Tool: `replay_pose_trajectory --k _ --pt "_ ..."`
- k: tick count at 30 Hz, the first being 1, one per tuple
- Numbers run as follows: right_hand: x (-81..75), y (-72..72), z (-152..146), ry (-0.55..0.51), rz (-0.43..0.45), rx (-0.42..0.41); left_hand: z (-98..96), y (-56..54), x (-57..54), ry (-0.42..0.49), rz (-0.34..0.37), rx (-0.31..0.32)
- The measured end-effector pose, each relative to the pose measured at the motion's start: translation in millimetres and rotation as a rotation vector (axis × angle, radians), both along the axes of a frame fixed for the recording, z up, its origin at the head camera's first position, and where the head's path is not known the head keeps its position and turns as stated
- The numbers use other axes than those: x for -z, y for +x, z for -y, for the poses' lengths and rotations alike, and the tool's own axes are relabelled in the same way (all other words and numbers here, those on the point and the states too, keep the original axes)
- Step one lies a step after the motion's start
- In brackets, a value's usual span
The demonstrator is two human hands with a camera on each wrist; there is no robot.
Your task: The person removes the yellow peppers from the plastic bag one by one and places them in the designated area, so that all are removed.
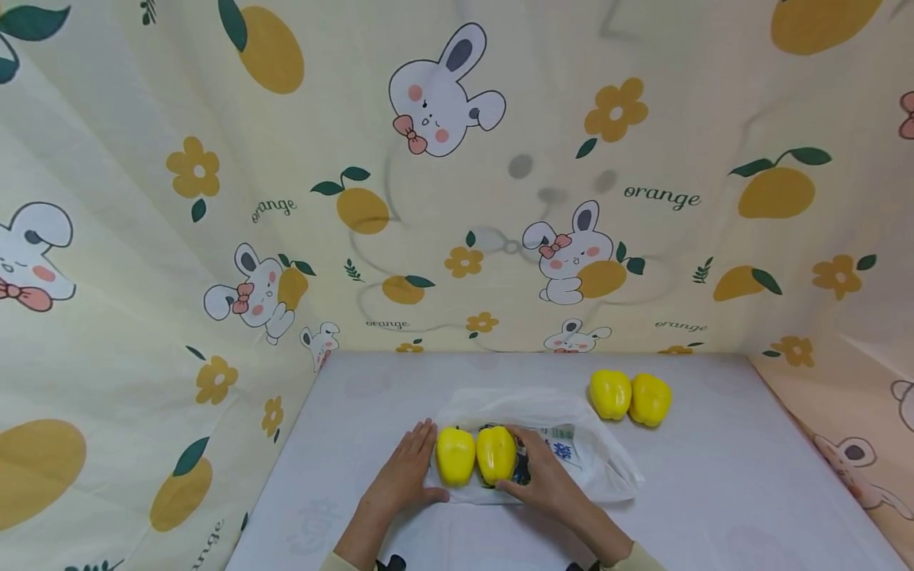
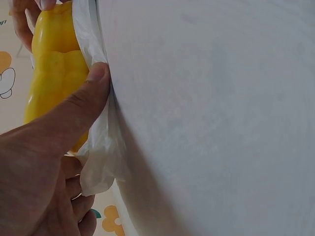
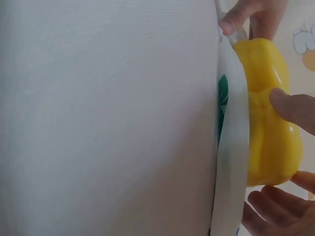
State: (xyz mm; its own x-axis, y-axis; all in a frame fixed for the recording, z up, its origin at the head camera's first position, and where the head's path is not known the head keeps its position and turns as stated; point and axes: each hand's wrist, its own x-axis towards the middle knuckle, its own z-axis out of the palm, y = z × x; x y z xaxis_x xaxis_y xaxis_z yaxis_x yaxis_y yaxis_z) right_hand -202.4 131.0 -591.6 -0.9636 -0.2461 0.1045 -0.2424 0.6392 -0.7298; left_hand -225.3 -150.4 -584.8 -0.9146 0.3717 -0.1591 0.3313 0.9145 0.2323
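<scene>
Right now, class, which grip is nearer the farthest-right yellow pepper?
Right. The right grip is in front and left of that pepper; the left grip is farther left, beside another pepper.

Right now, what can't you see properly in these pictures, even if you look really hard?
- Head view: the blue lettering is too small to read, and the right hand covers part of the bag.
- Head view: the undersides of the front left pepper and front right pepper, hidden because they rest on the bag.
- Head view: the sleeves, cut off by the bottom edge.
- Left wrist view: most of the right hand, cut off by the top edge.
</scene>
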Motion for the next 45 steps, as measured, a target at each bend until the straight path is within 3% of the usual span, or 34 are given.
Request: replay_pose_trajectory --k 16,36,45 --pt "-1.4 0.8 1 0.0 -0.022 0.001 -1.2 0.8 -2.2 0.015 0.012 -0.009" --pt "-26.2 22.4 -15 -0.021 0.057 0.061 -1.9 0.0 -2.2 0.016 0.02 -0.033" --pt "-33.8 27.0 -32 -0.057 0.01 0.074 -1.2 2.6 -4.1 0.029 0.023 -0.027"
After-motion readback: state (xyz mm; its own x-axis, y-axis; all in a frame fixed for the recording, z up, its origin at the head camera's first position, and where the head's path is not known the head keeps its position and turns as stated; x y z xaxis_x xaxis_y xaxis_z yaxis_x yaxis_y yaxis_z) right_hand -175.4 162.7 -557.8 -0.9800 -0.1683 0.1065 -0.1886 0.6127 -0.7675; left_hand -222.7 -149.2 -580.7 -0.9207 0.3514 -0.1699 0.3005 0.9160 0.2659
